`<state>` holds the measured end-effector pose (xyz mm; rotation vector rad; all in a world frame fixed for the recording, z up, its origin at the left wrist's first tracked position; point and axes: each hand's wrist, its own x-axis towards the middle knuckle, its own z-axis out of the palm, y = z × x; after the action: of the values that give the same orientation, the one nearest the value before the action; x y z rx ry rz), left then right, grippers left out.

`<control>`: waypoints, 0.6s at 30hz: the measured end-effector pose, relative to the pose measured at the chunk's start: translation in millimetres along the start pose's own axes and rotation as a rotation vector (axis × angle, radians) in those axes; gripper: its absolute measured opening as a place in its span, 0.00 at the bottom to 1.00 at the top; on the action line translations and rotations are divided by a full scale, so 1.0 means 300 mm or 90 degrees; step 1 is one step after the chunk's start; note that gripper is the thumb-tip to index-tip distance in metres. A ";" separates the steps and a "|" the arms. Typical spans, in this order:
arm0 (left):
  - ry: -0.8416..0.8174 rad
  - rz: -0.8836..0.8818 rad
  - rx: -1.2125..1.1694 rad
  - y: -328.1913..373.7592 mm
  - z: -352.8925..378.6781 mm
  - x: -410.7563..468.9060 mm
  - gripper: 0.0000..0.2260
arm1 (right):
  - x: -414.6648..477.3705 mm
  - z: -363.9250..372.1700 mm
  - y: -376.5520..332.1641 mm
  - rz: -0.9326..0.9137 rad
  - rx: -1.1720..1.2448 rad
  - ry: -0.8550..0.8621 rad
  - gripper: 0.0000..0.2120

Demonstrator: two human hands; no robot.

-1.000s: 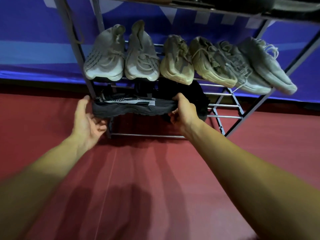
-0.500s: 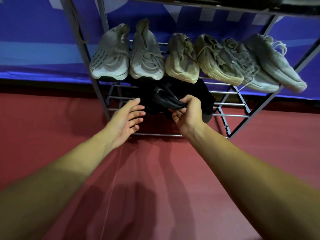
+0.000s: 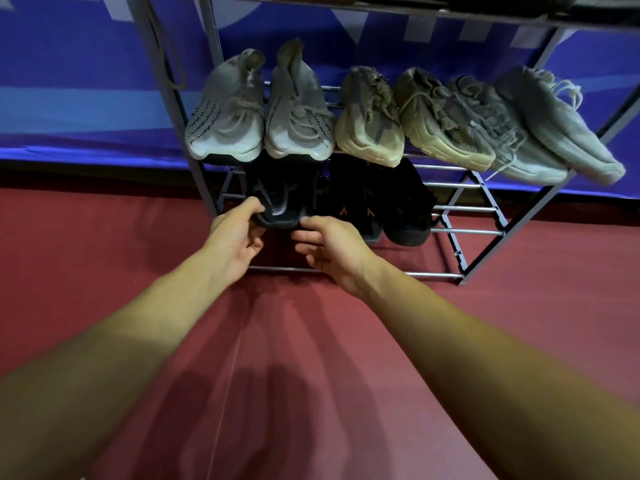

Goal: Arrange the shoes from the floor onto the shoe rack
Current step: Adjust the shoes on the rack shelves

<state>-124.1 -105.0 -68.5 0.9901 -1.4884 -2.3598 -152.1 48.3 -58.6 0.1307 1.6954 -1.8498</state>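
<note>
Black shoe (image 3: pixel 277 206), lengthwise front-to-back, toe toward viewer, left hand (image 3: pixel 236 238) gripping

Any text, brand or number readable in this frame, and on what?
Nothing can be read.
Blue banner: white shapes cut off by the frame, unreadable.
Grey knit shoes: dark side markings, too blurred to read.
Middle black shoes: orange chevron marks, no letters.

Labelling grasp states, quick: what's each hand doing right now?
Left hand: pinches the toe of the black knit sneaker.
Right hand: open, holding nothing.
</note>
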 end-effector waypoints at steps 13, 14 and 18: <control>0.124 -0.007 -0.072 0.016 -0.116 0.080 0.11 | 0.013 -0.060 0.070 0.097 -0.096 0.040 0.05; 0.126 0.000 -0.079 0.014 -0.110 0.078 0.10 | 0.017 -0.067 0.068 0.095 -0.077 0.051 0.05; 0.079 -0.016 -0.060 -0.036 -0.113 0.059 0.12 | 0.032 -0.105 0.065 0.097 -0.014 0.095 0.07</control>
<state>-114.5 -133.2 -95.0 1.1166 -1.3155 -2.3152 -160.4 74.2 -85.3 0.3857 1.7538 -1.7449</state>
